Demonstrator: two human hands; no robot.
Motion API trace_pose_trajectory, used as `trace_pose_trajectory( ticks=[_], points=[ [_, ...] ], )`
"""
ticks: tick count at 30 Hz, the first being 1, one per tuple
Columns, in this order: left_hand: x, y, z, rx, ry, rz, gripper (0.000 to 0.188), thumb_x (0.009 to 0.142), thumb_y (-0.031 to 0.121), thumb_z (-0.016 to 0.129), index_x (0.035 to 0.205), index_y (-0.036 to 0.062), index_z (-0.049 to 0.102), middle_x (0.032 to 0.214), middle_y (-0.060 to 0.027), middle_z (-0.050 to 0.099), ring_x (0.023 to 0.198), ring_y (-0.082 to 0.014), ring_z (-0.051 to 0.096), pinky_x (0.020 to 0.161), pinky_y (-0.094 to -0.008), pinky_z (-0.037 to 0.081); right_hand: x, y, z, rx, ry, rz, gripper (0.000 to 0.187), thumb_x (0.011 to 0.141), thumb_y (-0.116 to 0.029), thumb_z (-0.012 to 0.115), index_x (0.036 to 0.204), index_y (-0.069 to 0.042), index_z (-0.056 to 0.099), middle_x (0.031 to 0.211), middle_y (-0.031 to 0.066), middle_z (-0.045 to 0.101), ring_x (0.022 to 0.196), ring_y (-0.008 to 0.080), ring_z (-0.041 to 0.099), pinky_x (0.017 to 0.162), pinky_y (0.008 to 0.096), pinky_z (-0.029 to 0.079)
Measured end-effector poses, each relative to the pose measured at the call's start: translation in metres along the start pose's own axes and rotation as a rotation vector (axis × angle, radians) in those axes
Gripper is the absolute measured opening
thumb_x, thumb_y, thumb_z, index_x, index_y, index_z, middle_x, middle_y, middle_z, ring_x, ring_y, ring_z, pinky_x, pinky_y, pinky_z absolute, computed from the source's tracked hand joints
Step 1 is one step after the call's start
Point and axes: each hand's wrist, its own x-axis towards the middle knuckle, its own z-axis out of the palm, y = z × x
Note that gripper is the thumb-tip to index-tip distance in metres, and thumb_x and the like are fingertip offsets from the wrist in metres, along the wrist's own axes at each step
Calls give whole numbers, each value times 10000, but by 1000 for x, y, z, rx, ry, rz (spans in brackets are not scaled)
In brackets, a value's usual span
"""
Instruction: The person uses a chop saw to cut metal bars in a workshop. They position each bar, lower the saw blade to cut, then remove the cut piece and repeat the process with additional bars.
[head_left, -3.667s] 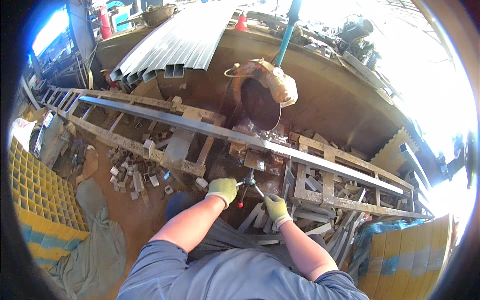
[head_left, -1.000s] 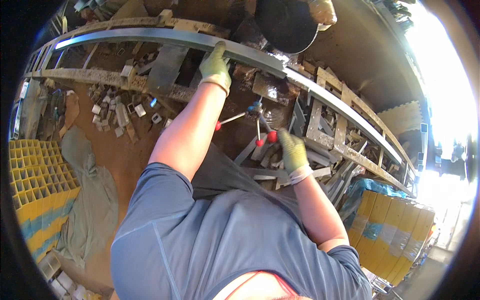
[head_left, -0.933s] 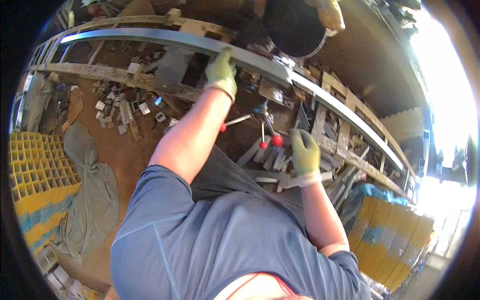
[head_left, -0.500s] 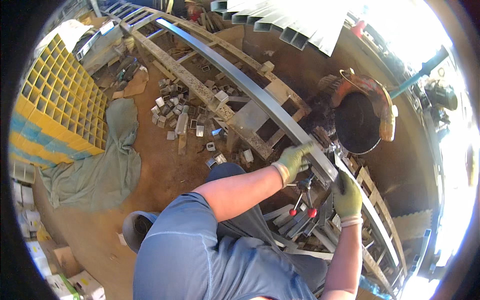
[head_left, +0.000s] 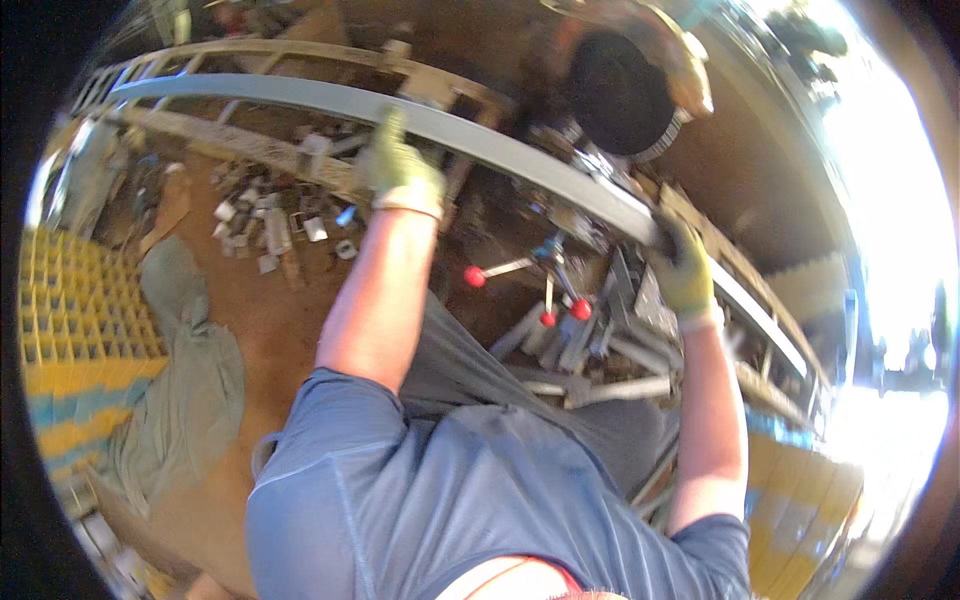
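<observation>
While the metal tube (head_left: 500, 151) slants down rightward, your right hand (head_left: 684, 272) meets its end, left hand (head_left: 405, 172) midspan; can't tell either grip's closure.

A metal tube (head_left: 480, 145) runs across the frame (head_left: 215, 130) from far left toward the right, the left hand (head_left: 405, 172) touching it partway along and the right hand (head_left: 684, 270) at its right end — a second bar (head_left: 762, 322) lies beyond, farther right. The saw blade (head_left: 622, 95) is on the tube's far side, the lever handle (head_left: 550, 257) on its near side. Offcuts (head_left: 270, 225) lie left on the floor; nearer and farther left, a cloth (head_left: 195, 370) lies beside a stack (head_left: 90, 300) — another pile (head_left: 800, 500) stands near right.
</observation>
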Motion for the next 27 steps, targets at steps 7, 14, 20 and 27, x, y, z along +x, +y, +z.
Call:
trace_pose_trajectory(
  ticks=[7,14,20,27],
  points=[
    [-40,26,37,-62,-307,198,465,1127,282,689,1447,-30,561,1253,-187,760,1150,-356,768,1043,-517,661,10,2,8,87,-4,106,570,917,-100,862,1467,-90,714,1277,139,816,1179,255,781,1067,396,588],
    [-127,49,95,46,-484,375,403,1110,226,749,1446,71,590,1231,-124,753,1086,-283,775,997,-446,645,5,14,38,104,-52,90,612,941,-156,877,1521,-109,686,1423,157,771,1334,259,721,1145,381,537],
    [-145,44,117,137,-719,508,415,1139,226,696,1488,58,547,1245,-138,744,1083,-297,776,967,-461,652,-11,25,58,338,-49,176,582,992,-214,852,1539,-118,680,1475,155,748,1396,299,690,1192,411,516],
    [-149,39,134,112,-1060,473,500,1129,442,685,1375,14,605,1204,-168,746,1074,-320,761,978,-473,633,-27,5,64,414,2,255,517,1054,-66,750,1563,-71,657,1473,133,749,1382,219,683,1207,360,497]
  ],
)
